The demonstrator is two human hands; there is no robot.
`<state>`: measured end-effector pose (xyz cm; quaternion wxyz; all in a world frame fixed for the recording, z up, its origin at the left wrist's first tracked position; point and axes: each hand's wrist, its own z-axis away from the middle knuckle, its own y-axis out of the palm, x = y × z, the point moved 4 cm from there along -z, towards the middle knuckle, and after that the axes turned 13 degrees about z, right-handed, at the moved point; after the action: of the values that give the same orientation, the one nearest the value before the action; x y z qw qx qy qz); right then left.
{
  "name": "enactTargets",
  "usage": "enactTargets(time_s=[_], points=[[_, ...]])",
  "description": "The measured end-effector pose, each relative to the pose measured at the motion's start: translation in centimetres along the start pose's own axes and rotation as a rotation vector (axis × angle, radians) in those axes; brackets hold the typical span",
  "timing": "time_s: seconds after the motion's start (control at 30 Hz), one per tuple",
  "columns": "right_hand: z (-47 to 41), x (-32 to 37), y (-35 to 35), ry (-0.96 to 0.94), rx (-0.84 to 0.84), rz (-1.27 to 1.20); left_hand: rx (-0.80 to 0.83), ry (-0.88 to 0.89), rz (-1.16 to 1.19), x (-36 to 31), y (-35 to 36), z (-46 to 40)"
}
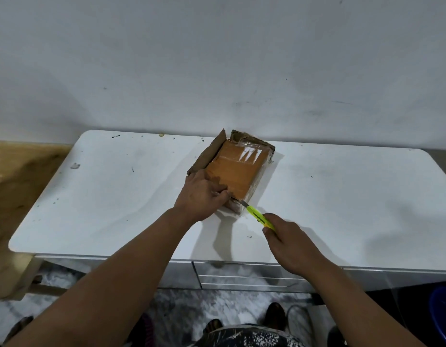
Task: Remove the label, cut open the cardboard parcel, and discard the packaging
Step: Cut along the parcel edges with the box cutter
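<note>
A brown cardboard parcel (238, 171) lies in the middle of the white table (104, 196), wrapped in shiny clear tape, with a flap lifted along its left side and a torn flap at the far end. My left hand (200, 192) presses on the parcel's near left corner, fingers curled at its edge. My right hand (289, 241) grips a yellow-green utility knife (259, 216). The knife's blade touches the near right corner of the parcel.
The table stands against a white wall. A small paper scrap (75, 165) lies at the table's left. Drawers (242, 274) sit under the front edge. A wooden piece (14, 186) stands at the left, a blue bucket (443, 314) at the lower right.
</note>
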<state>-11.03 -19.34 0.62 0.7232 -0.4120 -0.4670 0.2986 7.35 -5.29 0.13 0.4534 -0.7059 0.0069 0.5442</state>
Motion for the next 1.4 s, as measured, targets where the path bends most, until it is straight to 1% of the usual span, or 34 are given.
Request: enactTargets(time_s=[0.13,0.23,0.37,0.57,0.73,0.93,1.07,1.17,1.3,1.4], points=[[-0.2,0.6,-0.4,0.049,0.016,0.092,0.024,-0.001,-0.001,0.0,0.2,0.1],[-0.8,1.1,-1.0,0.074,0.046,0.156,0.037,-0.038,0.001,0.2,0.2,0.0],[-1.2,1.6,-1.8,0.066,0.064,0.226,0.054,-0.033,-0.013,0.2,0.4,-0.2],[-0.9,2.2,-1.9,0.063,0.039,0.286,0.029,-0.043,-0.027,0.4,0.4,-0.1],[-0.4,1.9,-2.5,0.042,0.041,0.274,0.062,-0.064,-0.078,1.4,0.8,-0.3],[0.0,1.9,-2.2,0.080,0.036,0.256,0.062,-0.023,-0.096,1.2,0.8,-0.3],[-0.7,1.4,-1.9,0.140,0.112,0.155,0.072,-0.043,-0.108,1.8,1.0,-0.7],[-1.0,1.2,-2.2,0.146,0.145,0.117,0.079,-0.037,-0.112,1.6,1.1,-0.7],[-1.0,0.9,-2.3,0.143,0.129,0.111,0.071,0.007,-0.116,2.6,1.4,-1.4],[-0.7,1.0,-2.0,0.135,0.099,0.126,0.078,-0.003,-0.098,3.2,1.6,-1.8]])
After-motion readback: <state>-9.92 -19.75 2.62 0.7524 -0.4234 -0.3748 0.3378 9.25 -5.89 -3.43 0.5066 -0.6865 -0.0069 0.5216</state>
